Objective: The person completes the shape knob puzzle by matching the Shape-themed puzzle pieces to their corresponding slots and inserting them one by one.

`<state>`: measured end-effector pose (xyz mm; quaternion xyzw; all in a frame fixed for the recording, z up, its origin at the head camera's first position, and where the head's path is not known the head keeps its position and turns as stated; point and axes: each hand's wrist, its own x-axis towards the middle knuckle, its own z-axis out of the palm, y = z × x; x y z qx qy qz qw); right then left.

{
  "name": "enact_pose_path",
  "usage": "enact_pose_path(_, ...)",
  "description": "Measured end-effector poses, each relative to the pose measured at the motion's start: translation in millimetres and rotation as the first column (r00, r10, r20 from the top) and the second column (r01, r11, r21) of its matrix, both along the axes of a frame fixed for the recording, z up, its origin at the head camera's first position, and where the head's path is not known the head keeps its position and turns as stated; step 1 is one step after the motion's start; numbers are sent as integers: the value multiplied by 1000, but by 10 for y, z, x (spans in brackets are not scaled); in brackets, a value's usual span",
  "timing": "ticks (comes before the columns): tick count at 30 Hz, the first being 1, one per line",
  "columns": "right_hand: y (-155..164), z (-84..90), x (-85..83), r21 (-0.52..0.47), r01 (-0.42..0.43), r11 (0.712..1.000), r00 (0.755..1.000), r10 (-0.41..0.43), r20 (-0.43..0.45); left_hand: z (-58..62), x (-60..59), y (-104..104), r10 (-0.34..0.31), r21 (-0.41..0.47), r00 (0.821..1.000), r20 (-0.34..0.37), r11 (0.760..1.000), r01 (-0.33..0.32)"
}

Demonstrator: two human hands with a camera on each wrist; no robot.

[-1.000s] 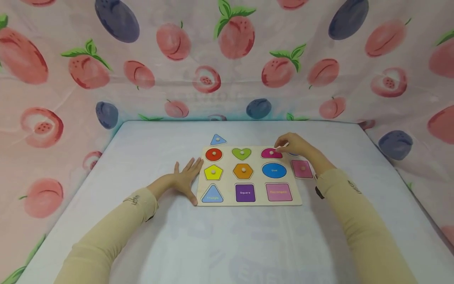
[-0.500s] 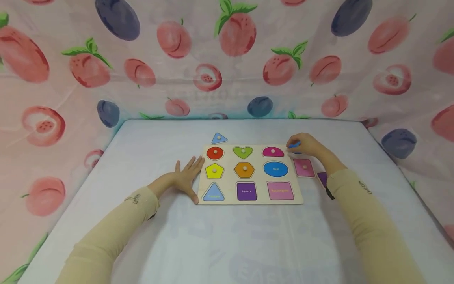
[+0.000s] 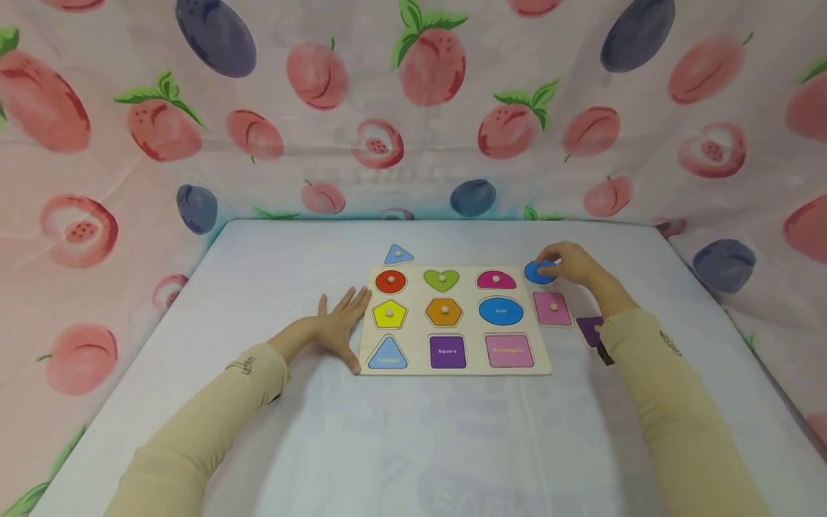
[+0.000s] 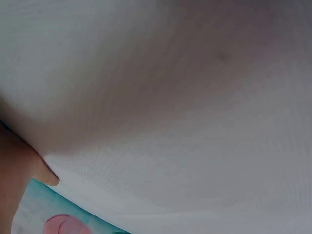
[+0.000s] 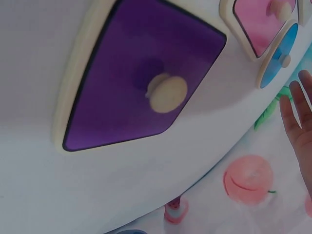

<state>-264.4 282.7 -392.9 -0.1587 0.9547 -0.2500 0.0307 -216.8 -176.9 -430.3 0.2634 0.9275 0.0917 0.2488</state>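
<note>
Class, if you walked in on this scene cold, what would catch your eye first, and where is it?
First, the wooden shape puzzle board mid-table, with bright knobbed pieces such as the red circle and green heart. Next, the right hand reaching to the blue oval piece lying off the board's right edge, while the left hand lies flat against the board's left edge. Behind, a fruit-print cloth fills the background.

Soft, even, bright light with faint shadows; head view bows at edges, wrist views blur close up.
</note>
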Motion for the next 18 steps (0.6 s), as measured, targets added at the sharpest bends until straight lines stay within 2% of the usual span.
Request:
enact_pose_path(7,64,-25,-7,16,24,1000,1000,-24,2,32,-3,3,1,-3,1000,2,1000,-1)
enact_pose_path(13,60,-53,-37,19,47,999,998,-48,40,22,13,-14,10,2,1000,4,1000,-10)
enact_pose_path(18,85,-41,-60,36,29,999,999,-30,24,14,19,-7,9,9,1000,1,1000,-9)
